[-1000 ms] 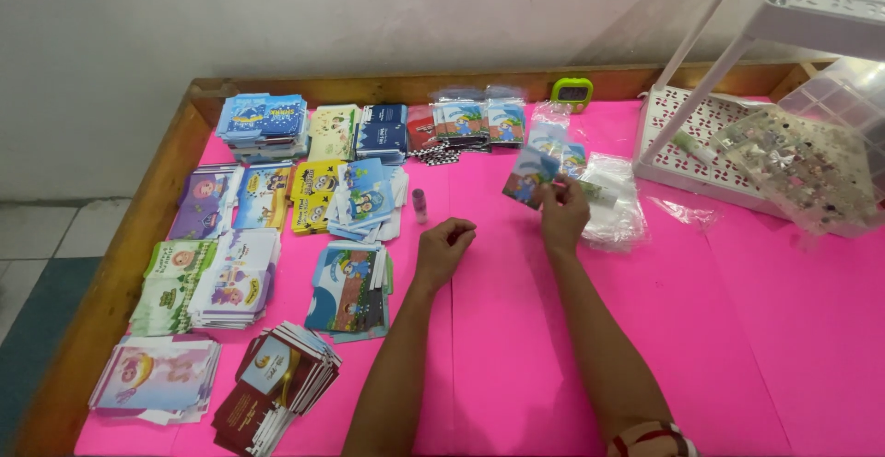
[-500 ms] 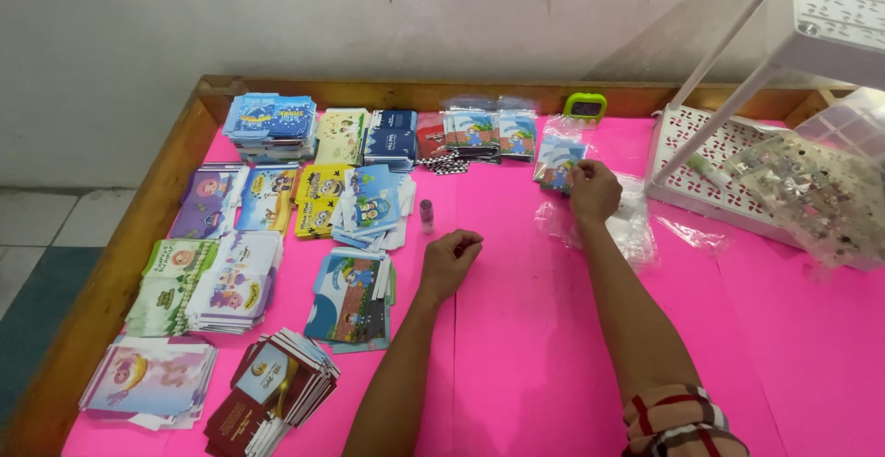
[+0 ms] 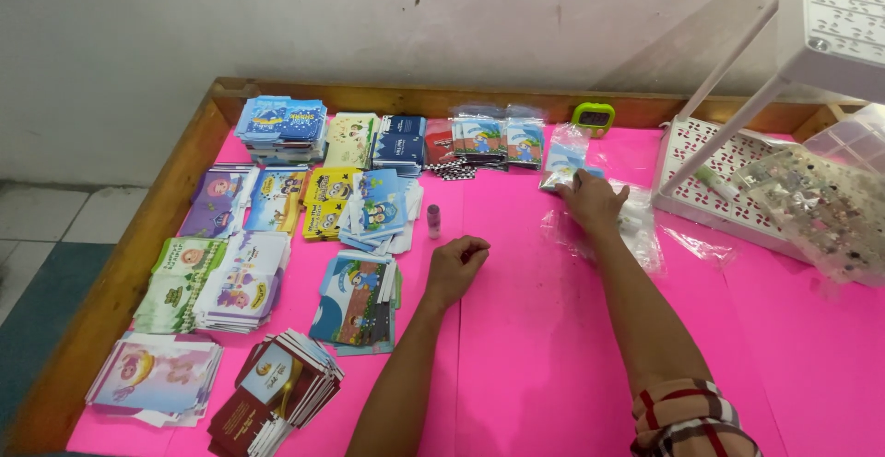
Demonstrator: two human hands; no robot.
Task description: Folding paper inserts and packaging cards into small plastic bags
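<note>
My right hand reaches to the back of the pink table. Its fingertips hold the near edge of a clear packet with a blue card, which lies almost flat beside the row of card packets. The palm hovers over crumpled clear plastic bags. My left hand rests on the table as a closed fist with nothing in it. A small pink vial stands just to its far left.
Several stacks of colourful cards cover the table's left half. A green timer sits at the back rim. A white perforated rack and a clear box of small parts stand at the right. A wooden rim borders the table.
My right hand has carried the card packet away from me to the back row and lowered it onto the table. The left fist has stayed put.
</note>
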